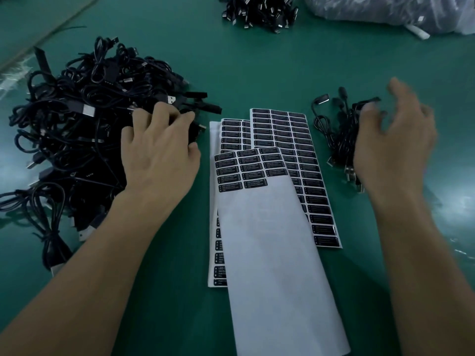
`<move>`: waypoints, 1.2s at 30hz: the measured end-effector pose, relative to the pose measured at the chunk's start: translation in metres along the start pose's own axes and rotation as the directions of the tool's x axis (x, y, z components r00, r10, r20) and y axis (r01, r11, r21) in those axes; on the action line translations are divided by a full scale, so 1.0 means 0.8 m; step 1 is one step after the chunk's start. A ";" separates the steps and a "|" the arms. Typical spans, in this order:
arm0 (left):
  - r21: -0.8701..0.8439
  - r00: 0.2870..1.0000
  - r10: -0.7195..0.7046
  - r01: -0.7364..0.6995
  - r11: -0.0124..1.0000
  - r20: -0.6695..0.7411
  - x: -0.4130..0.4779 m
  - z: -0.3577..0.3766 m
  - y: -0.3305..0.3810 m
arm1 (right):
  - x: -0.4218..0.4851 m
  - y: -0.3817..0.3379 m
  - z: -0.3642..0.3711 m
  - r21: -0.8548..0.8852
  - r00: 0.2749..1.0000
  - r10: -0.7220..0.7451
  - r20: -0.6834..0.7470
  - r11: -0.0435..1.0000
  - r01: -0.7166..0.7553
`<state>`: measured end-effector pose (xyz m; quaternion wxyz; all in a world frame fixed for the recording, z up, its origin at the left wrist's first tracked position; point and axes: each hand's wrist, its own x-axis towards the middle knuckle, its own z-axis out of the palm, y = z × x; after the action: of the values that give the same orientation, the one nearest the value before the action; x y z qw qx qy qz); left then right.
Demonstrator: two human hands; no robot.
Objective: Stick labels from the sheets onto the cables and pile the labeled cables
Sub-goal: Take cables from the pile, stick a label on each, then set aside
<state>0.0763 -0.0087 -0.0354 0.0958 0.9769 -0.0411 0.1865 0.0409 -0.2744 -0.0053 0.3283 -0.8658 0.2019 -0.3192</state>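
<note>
Desk (pixel 257 73), green top. A big heap of black cables (pixel 77 124) sits toward the left edge, likely the unlabelled stock. My left hand (pixel 159 155) lies on its right fringe, with the fingers curled down and the thumb closing on one cable (pixel 195 128) near its plug. My right hand (pixel 393 145) is blurred over the small pile (pixel 336 140) toward the right edge, fingers spread and loosely bent, gripping nothing I can see. The label sheets (pixel 303 155) overlap mid-desk between the two piles. The top sheet (pixel 270 227) is mostly bare backing.

Handling, my guess: the cables are light and limp and will snag in the tangle. Take one by the stiff plug end and lift it clear rather than dragging the cord. The labels (pixel 253 167) look thin and tacky, so peel from a corner.

Writing: each black label is headed "LED CONTROLLER" in white. The smaller lines beneath are too fine to read.
</note>
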 end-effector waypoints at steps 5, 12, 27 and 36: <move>0.039 0.998 0.031 -0.029 0.999 -0.045 0.004 0.006 -0.004 | -0.023 -0.019 0.019 -0.068 0.972 -0.226 0.069 0.971 0.230; 0.036 0.984 0.069 -0.064 0.997 -0.167 0.012 0.008 0.000 | -0.054 -0.026 0.041 0.031 0.812 -0.339 0.475 0.929 0.370; 0.253 0.995 0.074 -0.089 0.963 0.067 0.065 0.019 0.033 | -0.066 -0.021 0.047 -0.100 0.724 -0.247 0.644 0.911 0.399; -0.047 0.836 0.223 -0.284 0.958 -0.502 0.059 0.009 0.027 | -0.068 -0.023 0.052 -0.106 0.772 -0.206 0.602 0.937 0.333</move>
<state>0.1197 -0.0336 -0.0204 0.1358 0.8754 -0.1555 0.4370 0.0331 -0.2128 -0.0394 0.2331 -0.9706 -0.0031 -0.0603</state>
